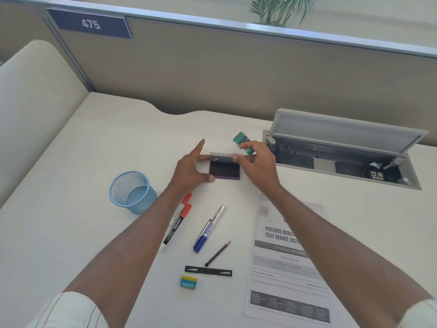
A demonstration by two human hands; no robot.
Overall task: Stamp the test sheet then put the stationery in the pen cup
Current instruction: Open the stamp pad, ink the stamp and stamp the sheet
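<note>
An open purple ink pad [224, 169] lies mid-desk with its lid raised at the back. My left hand [191, 168] pinches the pad's left edge between thumb and fingers. My right hand [256, 163] holds a green stamp [241, 140] and touches the pad's right side. The printed test sheet [287, 268] lies at the right under my right forearm. A blue mesh pen cup [132, 192] stands at the left. Two red-capped markers [179, 217], a blue marker [209, 229], a pencil [217, 254], a black strip [208, 271] and an eraser [188, 282] lie between my arms.
An open cable box [340, 147] with sockets sits sunk in the desk at the right rear, its lid up. A beige partition [212, 74] with a "475" plate closes the back. A cream divider [30, 102] borders the left.
</note>
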